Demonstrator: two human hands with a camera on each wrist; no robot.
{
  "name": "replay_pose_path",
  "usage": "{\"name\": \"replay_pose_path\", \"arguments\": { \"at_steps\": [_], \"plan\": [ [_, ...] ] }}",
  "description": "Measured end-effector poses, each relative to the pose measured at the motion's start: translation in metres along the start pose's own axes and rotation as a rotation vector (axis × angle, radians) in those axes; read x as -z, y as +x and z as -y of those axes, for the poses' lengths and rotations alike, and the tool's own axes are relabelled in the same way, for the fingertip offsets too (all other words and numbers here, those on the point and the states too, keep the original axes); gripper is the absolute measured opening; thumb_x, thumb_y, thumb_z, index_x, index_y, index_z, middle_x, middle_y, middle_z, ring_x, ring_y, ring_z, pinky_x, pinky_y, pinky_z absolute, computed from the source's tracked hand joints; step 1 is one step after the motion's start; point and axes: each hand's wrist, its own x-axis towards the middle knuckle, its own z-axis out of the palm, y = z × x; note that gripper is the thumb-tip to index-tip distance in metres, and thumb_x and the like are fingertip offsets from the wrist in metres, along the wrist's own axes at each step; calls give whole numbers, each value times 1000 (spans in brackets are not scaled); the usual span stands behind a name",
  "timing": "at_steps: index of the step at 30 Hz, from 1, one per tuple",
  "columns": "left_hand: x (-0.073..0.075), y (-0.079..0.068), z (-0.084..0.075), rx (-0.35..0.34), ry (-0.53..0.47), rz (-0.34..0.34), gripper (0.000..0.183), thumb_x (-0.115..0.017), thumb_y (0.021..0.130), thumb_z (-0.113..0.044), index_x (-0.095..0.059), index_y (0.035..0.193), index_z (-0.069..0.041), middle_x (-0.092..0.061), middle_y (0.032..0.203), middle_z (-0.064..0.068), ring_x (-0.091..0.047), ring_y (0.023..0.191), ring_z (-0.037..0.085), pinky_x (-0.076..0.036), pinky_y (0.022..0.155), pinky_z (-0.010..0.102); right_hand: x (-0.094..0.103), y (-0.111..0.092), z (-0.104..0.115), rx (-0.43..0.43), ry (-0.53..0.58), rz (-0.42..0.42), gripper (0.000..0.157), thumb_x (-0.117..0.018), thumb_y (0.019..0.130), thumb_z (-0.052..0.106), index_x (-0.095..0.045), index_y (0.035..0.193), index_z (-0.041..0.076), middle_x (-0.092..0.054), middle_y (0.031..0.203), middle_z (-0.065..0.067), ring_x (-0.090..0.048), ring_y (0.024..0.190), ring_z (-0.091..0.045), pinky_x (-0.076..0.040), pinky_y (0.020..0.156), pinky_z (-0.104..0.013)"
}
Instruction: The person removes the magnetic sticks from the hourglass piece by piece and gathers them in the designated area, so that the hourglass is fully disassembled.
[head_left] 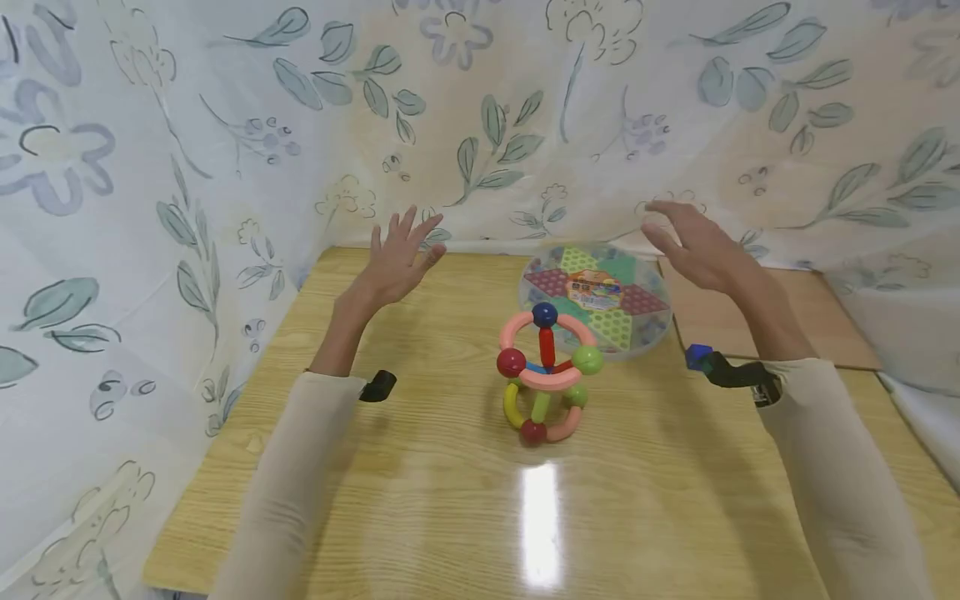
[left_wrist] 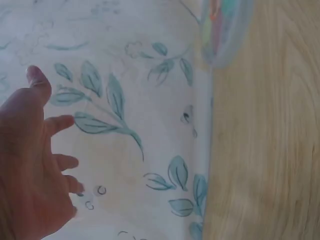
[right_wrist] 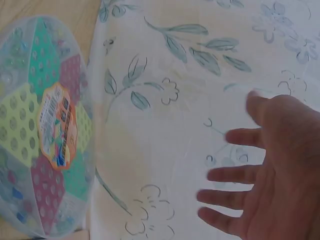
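Observation:
Both hands are raised over the far part of the table, holding nothing. In the head view the left hand (head_left: 397, 262) has its fingers spread, left of a toy of coloured rods and balls (head_left: 550, 379). The right hand (head_left: 697, 246) hovers near the right side of a round Chinese checkers board (head_left: 647, 271), apart from it. The toy stands on the table, with curved pink and yellow pieces and red, green and blue balls. Extended fingers show on the left hand (left_wrist: 30, 160) and the right hand (right_wrist: 280, 165) in the wrist views.
The wooden table (head_left: 442, 500) meets a floral cloth (head_left: 465, 108) behind and at the left. A flat brown board (head_left: 795, 321) lies at the right back. Dark straps with small devices are on both wrists, one with a blue block (head_left: 698, 357).

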Motion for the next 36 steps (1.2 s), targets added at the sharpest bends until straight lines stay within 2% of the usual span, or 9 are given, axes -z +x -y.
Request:
{"name": "replay_pose_path", "arguments": {
  "at_steps": [3,6,9,12,17,22,25,30,36],
  "plan": [
    [-4,-3,-9,-47,-107,38,103,-18,92,-89,-23,167,-18,-8,177,16,-4,165,42,2,130,67,-9,-5,4,58,11,61,57,-39,114,39,-38,157,3,-40,161,-30,-41,144,-55,-35,114,-72],
    [-9,-9,-22,-86,-191,107,87,-33,103,-75,-30,165,-14,-29,172,15,-32,158,39,-26,128,60,-21,-11,10,142,23,138,37,-51,111,22,-56,141,1,-63,138,-25,-64,124,-45,-52,103,-61],
    [-15,-18,-37,-88,-257,198,67,-44,109,-56,-37,162,-15,-51,158,18,-60,137,38,-50,112,54,-34,-14,17,234,34,272,26,-58,107,15,-64,130,3,-71,124,-18,-72,112,-33,-59,96,-50],
    [-21,-25,-51,-68,-360,285,55,-50,110,-41,-43,159,-17,-62,143,19,-74,115,31,-61,96,46,-47,-13,22,311,45,431,18,-63,105,16,-68,121,10,-73,118,-8,-73,108,-24,-60,93,-39],
    [-32,-34,-75,-34,-532,401,51,-54,110,-33,-45,157,-16,-63,133,19,-78,101,28,-65,84,43,-73,-12,23,356,78,622,16,-69,101,21,-69,116,16,-74,112,3,-73,104,-14,-58,87,-27],
    [-42,-38,-87,-19,-606,452,49,-58,108,-31,-49,154,-16,-65,120,18,-78,95,39,-66,75,41,-101,-10,24,387,151,705,26,-76,97,19,-70,121,14,-71,105,5,-60,89,-7,-52,81,-25],
    [-46,-41,-89,-19,-633,468,50,-61,107,-30,-50,154,-17,-66,113,18,-79,88,35,-66,74,41,-115,-9,27,397,196,742,26,-80,93,18,-70,117,14,-67,102,4,-55,87,-9,-48,81,-27],
    [-51,-41,-91,-22,-649,449,54,-66,104,-25,-50,154,-14,-69,105,17,-79,78,26,-65,77,39,-126,-8,27,405,200,740,30,-83,90,19,-67,115,12,-62,99,2,-52,87,-12,-47,80,-27],
    [-53,-31,-90,-30,-659,404,51,-66,104,-22,-48,150,-10,-75,101,16,-77,77,21,-64,80,35,-130,-12,28,368,241,781,16,-78,93,12,-64,98,7,-54,87,3,-46,77,-7,-41,76,-26]
  ]
}}
